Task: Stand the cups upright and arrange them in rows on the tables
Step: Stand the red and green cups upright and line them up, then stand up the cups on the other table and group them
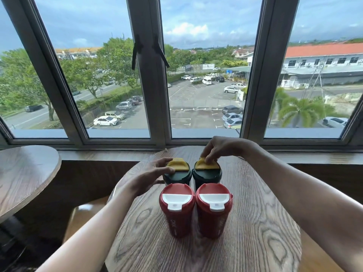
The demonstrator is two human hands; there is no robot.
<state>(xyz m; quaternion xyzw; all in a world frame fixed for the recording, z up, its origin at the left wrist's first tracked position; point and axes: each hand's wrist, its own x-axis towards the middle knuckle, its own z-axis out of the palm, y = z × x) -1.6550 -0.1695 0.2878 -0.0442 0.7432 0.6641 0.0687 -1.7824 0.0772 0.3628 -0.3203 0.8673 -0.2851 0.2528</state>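
Note:
Several cups stand upright in a two-by-two block on the round wooden table (255,222). Nearest me are two red cups with white flip lids, the left red cup (176,209) and the right red cup (214,210). Behind them stand two dark green cups with yellow lids, the left green cup (177,172) and the right green cup (207,174). My left hand (151,175) wraps its fingers around the side and lid of the left green cup. My right hand (220,148) comes from above and pinches the yellow lid of the right green cup.
A second round wooden table (23,173) stands to the left, across a gap. A wooden windowsill (110,155) and a wide window (149,75) lie just behind the cups. A brown seat (86,216) shows below the table's left edge.

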